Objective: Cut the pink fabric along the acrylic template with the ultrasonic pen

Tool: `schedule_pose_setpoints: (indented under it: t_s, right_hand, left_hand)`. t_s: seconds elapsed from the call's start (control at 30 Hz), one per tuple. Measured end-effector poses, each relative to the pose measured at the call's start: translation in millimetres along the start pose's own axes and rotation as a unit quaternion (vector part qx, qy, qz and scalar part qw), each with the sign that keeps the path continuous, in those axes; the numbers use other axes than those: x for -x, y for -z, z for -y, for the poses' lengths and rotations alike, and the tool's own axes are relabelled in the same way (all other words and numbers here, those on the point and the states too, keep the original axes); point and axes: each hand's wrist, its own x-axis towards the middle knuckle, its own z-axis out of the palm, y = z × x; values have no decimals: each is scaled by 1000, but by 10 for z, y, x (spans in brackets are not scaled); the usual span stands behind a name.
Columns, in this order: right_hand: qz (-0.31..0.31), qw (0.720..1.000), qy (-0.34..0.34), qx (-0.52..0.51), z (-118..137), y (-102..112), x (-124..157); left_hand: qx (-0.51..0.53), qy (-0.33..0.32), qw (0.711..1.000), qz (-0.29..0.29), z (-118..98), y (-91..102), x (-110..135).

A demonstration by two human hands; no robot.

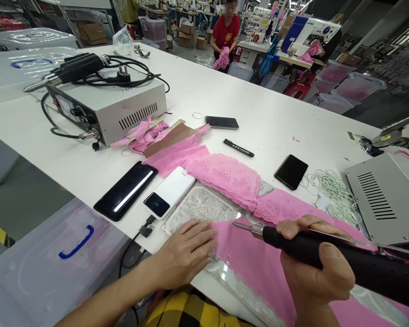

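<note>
My right hand (313, 263) is wrapped around a thick black-handled cutter (300, 245), whose narrow metal tip points left over pink fabric (255, 259). Whether the tip touches the cloth I cannot tell. My left hand (187, 252) lies flat, fingers stretched out and fingertips at the fabric's left edge. Beneath the cloth is a clear-wrapped pale speckled board (204, 206). A pink lace strip (225, 175) is spread along the board's far side, joined by more pink lace to its right.
A white power bank (177, 188) and a black phone (126, 190) lie left of the board. Beyond are a marker (238, 148) and two more phones. A grey control box (109, 109) carries a similar tool; another box (378, 195) stands right, beside tangled pale cord (337, 195).
</note>
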Motion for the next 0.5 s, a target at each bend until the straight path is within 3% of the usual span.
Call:
schedule_pose_setpoints:
  t_s: [0.23,0.5]
  right_hand:
    - [42,999,6,-2,-23,-52,41]
    - [45,999,2,-4,-16,-92,49]
  left_hand:
    - [-16,5,1000,-10,-10,-5,16]
    - [-13,9,1000,-23,-15,-22,17]
